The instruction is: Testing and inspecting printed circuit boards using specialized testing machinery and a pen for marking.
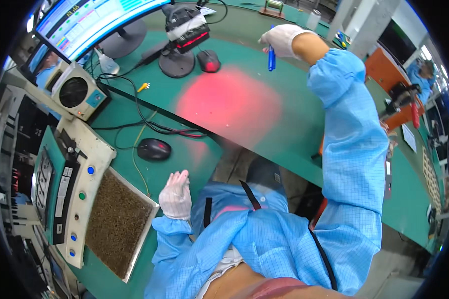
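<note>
Your gloves [176,200] look like matt cloth; your tool [271,60], at far right, like smooth plastic; the mat [117,226], at left, looks rough.

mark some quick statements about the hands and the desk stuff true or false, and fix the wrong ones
1. The right hand holds a slim blue tool. True.
2. The left hand grips the near mouse. False: it is apart from the mouse and looks empty.
3. A red glow falls on the green table. True.
4. Both hands are bare. False: both wear white gloves.
5. The far mouse lies left of the monitor. False: it lies to the monitor's right.
</note>
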`<state>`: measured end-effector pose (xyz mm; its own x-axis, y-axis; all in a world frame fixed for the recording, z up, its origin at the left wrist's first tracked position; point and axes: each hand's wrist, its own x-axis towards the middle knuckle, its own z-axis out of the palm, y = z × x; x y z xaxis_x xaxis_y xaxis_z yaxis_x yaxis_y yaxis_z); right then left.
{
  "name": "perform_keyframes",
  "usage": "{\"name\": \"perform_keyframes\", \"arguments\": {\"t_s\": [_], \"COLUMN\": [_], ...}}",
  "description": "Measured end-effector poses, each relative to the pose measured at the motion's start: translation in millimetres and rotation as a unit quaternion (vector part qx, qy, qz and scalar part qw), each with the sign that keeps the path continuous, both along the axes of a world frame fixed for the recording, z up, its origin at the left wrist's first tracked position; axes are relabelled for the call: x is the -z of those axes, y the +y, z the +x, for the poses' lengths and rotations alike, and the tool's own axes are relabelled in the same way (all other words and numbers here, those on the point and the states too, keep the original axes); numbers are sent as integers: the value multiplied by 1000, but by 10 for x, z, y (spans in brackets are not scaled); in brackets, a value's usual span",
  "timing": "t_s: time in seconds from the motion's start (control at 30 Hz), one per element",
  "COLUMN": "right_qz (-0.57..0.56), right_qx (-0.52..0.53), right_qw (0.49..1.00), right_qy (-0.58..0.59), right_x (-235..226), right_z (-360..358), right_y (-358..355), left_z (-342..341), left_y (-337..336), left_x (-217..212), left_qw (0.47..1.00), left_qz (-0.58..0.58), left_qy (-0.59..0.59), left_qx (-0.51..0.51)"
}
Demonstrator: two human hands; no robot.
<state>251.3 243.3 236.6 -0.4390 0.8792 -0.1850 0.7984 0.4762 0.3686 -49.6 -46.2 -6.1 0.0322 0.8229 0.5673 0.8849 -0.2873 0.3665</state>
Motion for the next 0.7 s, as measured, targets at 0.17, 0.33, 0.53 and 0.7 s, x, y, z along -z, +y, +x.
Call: {"name": "perform_keyframes", "arguments": {"t_s": [0.17,0.33,0.53,0.7], "right_qz": [-62,-67,222,233], "right_qx": [25,112,107,294], "right_qw": [992,954,906,513], "right_qy": [109,269,344,772], "right_x": [594,1363,1932,1945], "right_z": [-3,-48,-291,-258], "right_y": [825,991,1001,761], "left_z": [19,12,44,84], "left_y": [-21,-6,15,183], "left_x": [-26,-1,-34,134], "left_qw": [1000,999,997,995], "left_qz": [7,-36,-44,-58], "left_qy": [-2,-5,-67,-76], "left_qx": [14,29,-10,26]}}
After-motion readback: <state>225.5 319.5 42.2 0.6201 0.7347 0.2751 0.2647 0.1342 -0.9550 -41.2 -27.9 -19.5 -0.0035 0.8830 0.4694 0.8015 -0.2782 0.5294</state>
